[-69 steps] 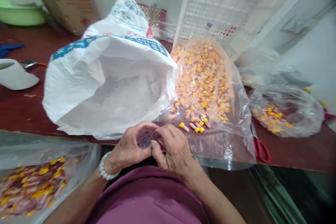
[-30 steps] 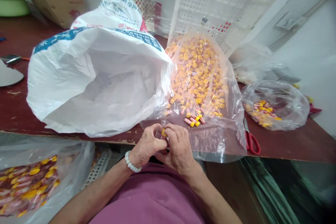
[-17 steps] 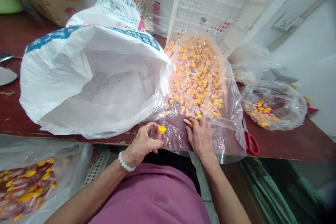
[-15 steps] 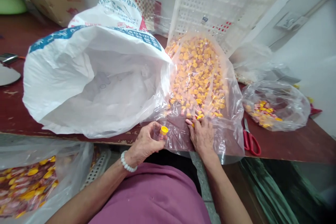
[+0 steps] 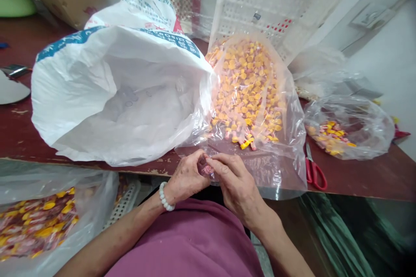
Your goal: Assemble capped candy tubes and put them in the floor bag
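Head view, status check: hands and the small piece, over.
Left hand and right hand pinched together on a small pink piece at the table edge. Clear plastic bag of yellow-capped pink pieces just beyond. Red-handled scissors lie right, apart.

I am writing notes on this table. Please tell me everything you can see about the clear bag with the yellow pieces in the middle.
The clear bag is thin, crinkled plastic, lying open on the dark red table, its far end leaning against a white crate. It holds many small yellow and pink pieces. Its left side touches the big white sack. Its near edge hangs over the table edge, by both hands.
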Available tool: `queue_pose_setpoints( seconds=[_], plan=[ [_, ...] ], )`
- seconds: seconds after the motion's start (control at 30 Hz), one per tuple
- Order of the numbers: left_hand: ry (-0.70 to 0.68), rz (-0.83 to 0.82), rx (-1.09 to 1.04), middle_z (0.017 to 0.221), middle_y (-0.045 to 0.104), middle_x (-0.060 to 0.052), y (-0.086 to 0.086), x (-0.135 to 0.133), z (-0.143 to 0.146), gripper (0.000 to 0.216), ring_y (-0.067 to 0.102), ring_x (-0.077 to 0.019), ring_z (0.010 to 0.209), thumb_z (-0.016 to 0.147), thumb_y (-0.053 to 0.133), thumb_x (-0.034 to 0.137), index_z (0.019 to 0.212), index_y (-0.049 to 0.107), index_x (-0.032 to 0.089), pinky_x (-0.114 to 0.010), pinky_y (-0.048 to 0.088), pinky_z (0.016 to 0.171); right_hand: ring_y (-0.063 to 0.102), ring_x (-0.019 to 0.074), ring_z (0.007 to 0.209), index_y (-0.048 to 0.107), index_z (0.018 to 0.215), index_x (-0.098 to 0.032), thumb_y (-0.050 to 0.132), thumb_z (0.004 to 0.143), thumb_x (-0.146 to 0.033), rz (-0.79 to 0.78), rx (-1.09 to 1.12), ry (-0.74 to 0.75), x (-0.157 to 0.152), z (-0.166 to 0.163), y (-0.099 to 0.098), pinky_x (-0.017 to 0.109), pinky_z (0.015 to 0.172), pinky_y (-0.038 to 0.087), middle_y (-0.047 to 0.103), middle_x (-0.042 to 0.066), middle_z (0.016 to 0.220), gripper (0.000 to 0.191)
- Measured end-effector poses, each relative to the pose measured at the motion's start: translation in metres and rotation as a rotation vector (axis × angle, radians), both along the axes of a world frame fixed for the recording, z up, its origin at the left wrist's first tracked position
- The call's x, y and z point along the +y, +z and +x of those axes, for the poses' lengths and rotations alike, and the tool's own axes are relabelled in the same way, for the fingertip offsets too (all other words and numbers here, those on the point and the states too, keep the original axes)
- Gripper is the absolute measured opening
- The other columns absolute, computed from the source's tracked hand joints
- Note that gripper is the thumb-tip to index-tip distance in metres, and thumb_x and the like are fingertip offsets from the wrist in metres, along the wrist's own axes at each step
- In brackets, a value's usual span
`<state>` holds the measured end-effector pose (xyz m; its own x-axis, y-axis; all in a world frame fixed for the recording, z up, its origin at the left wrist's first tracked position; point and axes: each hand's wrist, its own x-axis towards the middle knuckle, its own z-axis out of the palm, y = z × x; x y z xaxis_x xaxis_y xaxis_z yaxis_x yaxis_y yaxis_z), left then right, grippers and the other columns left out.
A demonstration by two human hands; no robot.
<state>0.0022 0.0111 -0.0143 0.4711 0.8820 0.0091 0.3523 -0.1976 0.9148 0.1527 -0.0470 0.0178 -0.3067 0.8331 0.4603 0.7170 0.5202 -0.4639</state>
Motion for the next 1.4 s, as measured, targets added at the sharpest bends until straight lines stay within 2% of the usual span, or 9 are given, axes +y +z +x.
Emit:
queue_pose_setpoints(
  seconds=[0.1,0.27,0.47,0.6,0.77,0.87,1.0,1.2,1.4],
  plan=[
    [0.007,-0.092,-0.051,0.069,0.051,0.004,0.003,0.0,0.0,0.019,0.045,-0.0103,0.064,0.061,0.059,0.013,0.077,0.05,0.016,-0.023,0.037,0.059,0.044,0.0222,0.122,0.032,0.136,-0.02,0.051,0.085,-0.011,0.022,0.031,-0.034,0.0,0.0,-0.001,0.043,0.1,0.041,0.049,0.012,0.13,0.055],
    [0.003,-0.237,-0.094,0.07,0.053,0.004,0.005,0.001,0.0,0.023,0.046,-0.0108,0.065,0.055,0.057,0.007,0.077,0.052,0.016,-0.022,0.038,0.059,0.041,0.0317,0.121,0.048,0.109,-0.024,0.074,0.063,-0.047,0.012,-0.028,-0.172,0.0,-0.007,-0.016,0.051,0.098,0.037,0.042,0.013,0.13,0.059],
    [0.039,-0.334,-0.22,0.073,0.054,0.002,-0.003,-0.001,0.005,0.023,0.05,-0.0122,0.069,0.057,0.062,0.011,0.077,0.051,0.015,-0.023,0.041,0.062,0.048,0.0268,0.113,0.045,0.102,-0.023,0.069,0.065,-0.027,0.049,-0.008,-0.179,0.004,-0.03,-0.039,0.045,0.094,0.037,0.055,0.009,0.116,0.045],
    [0.088,-0.423,-0.206,0.07,0.053,0.004,-0.007,0.004,0.0,0.027,0.047,-0.0095,0.061,0.058,0.06,0.01,0.083,0.053,0.015,-0.02,0.039,0.053,0.047,0.0258,0.117,0.046,0.112,-0.023,0.073,0.066,-0.041,-0.087,0.035,-0.142,0.013,-0.015,-0.039,0.042,0.094,0.041,0.049,0.011,0.126,0.056],
    [0.168,-0.504,-0.222,0.073,0.056,0.003,-0.009,0.011,-0.006,0.031,0.048,-0.0104,0.057,0.06,0.06,0.016,0.09,0.049,0.018,-0.017,0.032,0.037,0.053,0.0246,0.099,0.054,0.104,-0.017,0.055,0.084,-0.032,-0.058,-0.125,-0.632,0.037,0.044,-0.057,0.041,0.087,0.044,0.059,0.012,0.102,0.025],
    [0.147,-0.469,-0.222,0.075,0.058,0.002,-0.011,0.009,-0.004,0.031,0.049,-0.0098,0.059,0.06,0.059,0.015,0.089,0.048,0.017,-0.017,0.035,0.041,0.053,0.0279,0.092,0.058,0.094,-0.014,0.053,0.085,-0.027,-0.075,-0.186,-0.76,0.051,0.071,-0.072,0.046,0.082,0.043,0.059,0.015,0.096,0.017],
    [0.118,-0.265,-0.157,0.07,0.055,0.004,-0.016,0.007,0.0,0.025,0.049,-0.0094,0.06,0.06,0.058,0.012,0.084,0.051,0.017,-0.021,0.04,0.056,0.055,0.0252,0.086,0.06,0.09,-0.015,0.05,0.087,-0.029,-0.087,-0.14,-0.726,0.049,0.076,-0.072,0.042,0.077,0.046,0.061,0.012,0.089,0.017],
    [0.059,0.029,0.029,0.075,0.059,0.002,-0.013,0.002,-0.001,0.024,0.051,-0.013,0.066,0.064,0.053,0.01,0.086,0.054,0.019,-0.024,0.037,0.062,0.059,0.0171,0.091,0.056,0.109,-0.022,0.05,0.089,-0.026,-0.124,0.269,-0.395,0.012,0.033,-0.027,0.031,0.076,0.051,0.06,0.007,0.101,0.021],
    [-0.08,0.085,0.08,0.069,0.055,0.002,-0.004,-0.005,0.002,0.019,0.047,-0.013,0.061,0.066,0.049,0.007,0.081,0.051,0.019,-0.025,0.03,0.058,0.057,0.0172,0.1,0.058,0.112,-0.024,0.048,0.087,-0.012,-0.064,0.182,-0.151,0.007,0.01,0.0,0.032,0.081,0.052,0.056,0.007,0.106,0.028]
  ],
)
